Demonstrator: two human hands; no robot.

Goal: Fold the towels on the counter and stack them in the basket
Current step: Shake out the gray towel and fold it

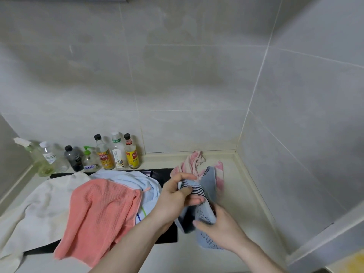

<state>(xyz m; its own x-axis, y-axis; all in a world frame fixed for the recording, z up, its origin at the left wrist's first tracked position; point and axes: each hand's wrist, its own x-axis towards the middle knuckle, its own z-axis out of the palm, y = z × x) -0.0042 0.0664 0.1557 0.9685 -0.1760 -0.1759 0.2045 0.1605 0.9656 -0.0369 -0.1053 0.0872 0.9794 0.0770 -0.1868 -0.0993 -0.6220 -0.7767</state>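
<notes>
A grey-blue towel with dark stripes [206,194] hangs lifted above the counter between both hands. My left hand [177,198] pinches its striped upper edge. My right hand [222,229] grips its lower part from the right. Behind it a pink-and-white towel [195,160] lies crumpled near the back corner. A salmon waffle towel [98,213] is spread over the black stove, on top of a light blue towel [134,180] and a white towel [39,209]. No basket is in view.
Several bottles [118,152] stand along the back wall, with a spray bottle [37,156] at the far left. The black stove [163,174] is sunk in the beige counter [242,194]. Tiled walls close the back and right sides.
</notes>
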